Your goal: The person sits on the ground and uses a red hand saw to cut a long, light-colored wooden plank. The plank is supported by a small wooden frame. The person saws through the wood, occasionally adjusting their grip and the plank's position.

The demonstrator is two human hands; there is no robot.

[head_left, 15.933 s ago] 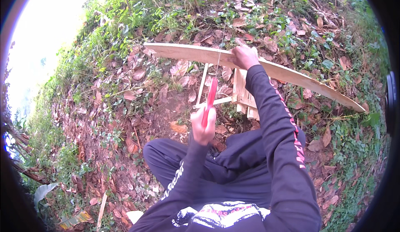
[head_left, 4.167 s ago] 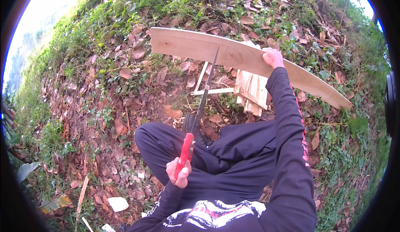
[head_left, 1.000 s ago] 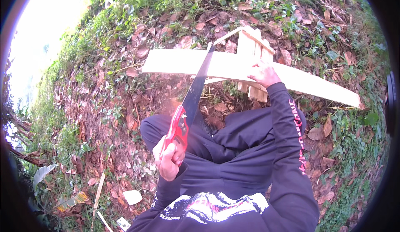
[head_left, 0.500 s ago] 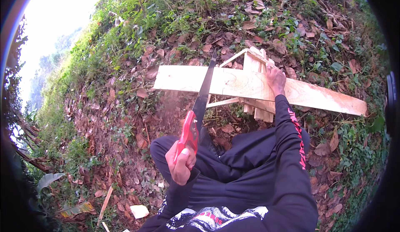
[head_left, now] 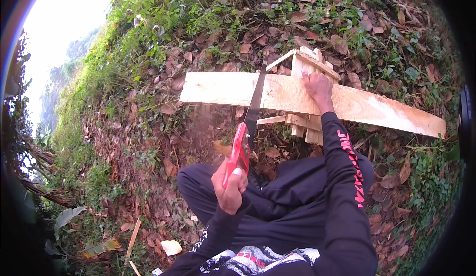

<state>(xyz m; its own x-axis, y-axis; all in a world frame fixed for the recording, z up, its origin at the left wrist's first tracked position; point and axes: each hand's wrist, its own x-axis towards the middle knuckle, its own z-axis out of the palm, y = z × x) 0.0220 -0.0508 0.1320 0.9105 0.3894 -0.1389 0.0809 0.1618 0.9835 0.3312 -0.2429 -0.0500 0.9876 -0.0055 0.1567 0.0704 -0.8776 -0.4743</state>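
My left hand (head_left: pixel 229 190) is closed round the red handle of a handsaw (head_left: pixel 240 149). Its dark blade slants away from me across a long pale wooden plank (head_left: pixel 218 88), with the tip showing past the far edge. Whether the teeth have cut into the wood cannot be made out. My right hand (head_left: pixel 320 90) grips the plank near its middle, fingers bent at the far edge. Under the plank is a low stand of rough wooden pieces (head_left: pixel 312 66), partly hidden by the board and my hand.
My bent legs (head_left: pixel 297 182) in dark trousers lie close to the stand's near side. Wood offcuts (head_left: pixel 171 247) and a thin strip (head_left: pixel 132 239) rest on the ground at lower left. Dry leaves and green plants (head_left: pixel 198 23) cover the sloping ground around.
My left hand and the saw have shifted right and slightly away, so the blade crosses the plank farther from its left end. My right hand sits a little farther left on the board.
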